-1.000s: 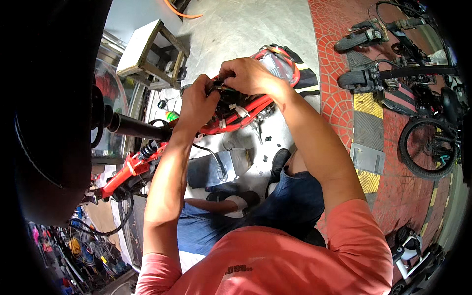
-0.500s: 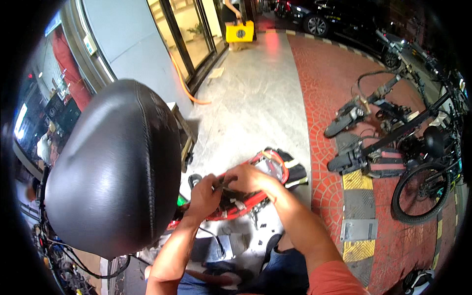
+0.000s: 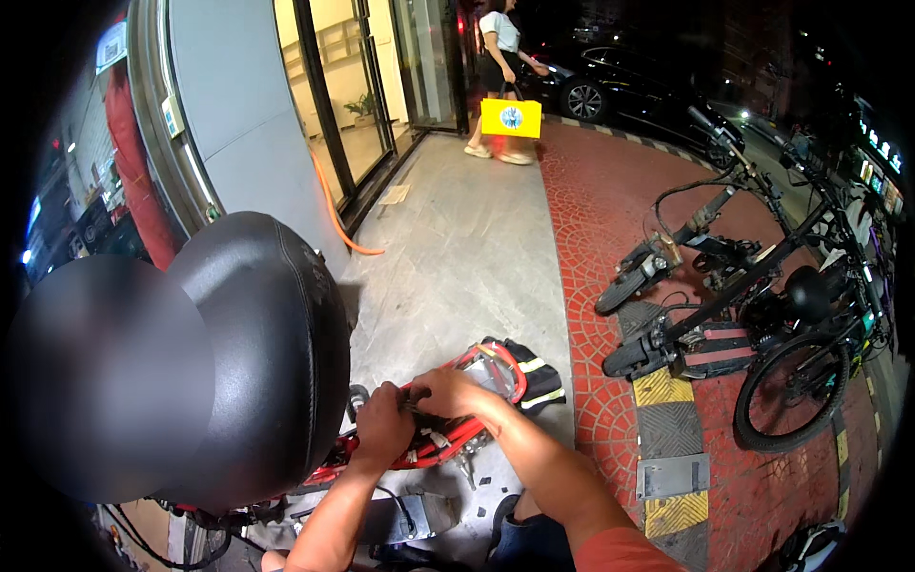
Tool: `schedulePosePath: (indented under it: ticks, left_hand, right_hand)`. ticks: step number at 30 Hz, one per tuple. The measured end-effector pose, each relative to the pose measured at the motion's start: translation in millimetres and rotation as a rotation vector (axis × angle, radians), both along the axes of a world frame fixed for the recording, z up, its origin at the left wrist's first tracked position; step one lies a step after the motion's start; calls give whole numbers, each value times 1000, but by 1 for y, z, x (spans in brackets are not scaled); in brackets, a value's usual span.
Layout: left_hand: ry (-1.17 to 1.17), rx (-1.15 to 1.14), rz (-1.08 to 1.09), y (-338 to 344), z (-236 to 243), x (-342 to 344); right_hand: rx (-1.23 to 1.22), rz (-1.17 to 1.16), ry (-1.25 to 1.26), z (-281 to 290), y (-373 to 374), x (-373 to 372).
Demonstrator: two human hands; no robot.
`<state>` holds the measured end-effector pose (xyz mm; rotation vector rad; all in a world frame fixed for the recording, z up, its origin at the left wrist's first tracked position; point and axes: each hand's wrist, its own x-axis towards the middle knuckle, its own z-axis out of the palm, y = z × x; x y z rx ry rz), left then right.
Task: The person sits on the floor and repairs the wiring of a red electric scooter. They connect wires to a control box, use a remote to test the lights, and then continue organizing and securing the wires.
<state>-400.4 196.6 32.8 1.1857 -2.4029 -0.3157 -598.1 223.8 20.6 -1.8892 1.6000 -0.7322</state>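
Note:
A red tubular frame [image 3: 477, 440], seemingly of a scooter or small bike, lies low before me with wires and small white connectors [image 3: 437, 439] inside it. My left hand [image 3: 384, 426] and my right hand [image 3: 446, 393] meet over its middle, fingers bent and pinched close together. Something thin and dark shows between the fingertips, perhaps a wire, too small to name. A large black padded seat [image 3: 276, 353] with a stitched seam stands just left of my hands. Below the frame is a grey metal box [image 3: 386, 518] with a black cable on it.
A black cloth with pale stripes [image 3: 534, 377] lies at the frame's far end. Parked scooters and a bicycle [image 3: 791, 396] stand right, beside a yellow-black ramp [image 3: 672, 419]. A person carrying a yellow bag [image 3: 511, 118] walks ahead. An orange hose [image 3: 329, 205] lies by the glass door.
My view has tilted up, so the scene sits lower. Both hands stay together over the red frame. The person with the yellow bag has moved rightward. A blurred round patch now covers part of the left side.

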Motion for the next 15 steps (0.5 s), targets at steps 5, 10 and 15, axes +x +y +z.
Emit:
schedulePosePath:
  ticks: [5, 10, 15]
  left_hand:
    - [123, 21, -3, -8, -17, 4]
    - [267, -55, -109, -5, -19, 10]
    - [305, -37, -110, -3, -19, 17]
  right_hand:
    - [-28, 14, -62, -1, 1, -2]
    - [-53, 22, -72, -6, 0, -6]
    - [-18, 29, -62, 3, 2, -2]
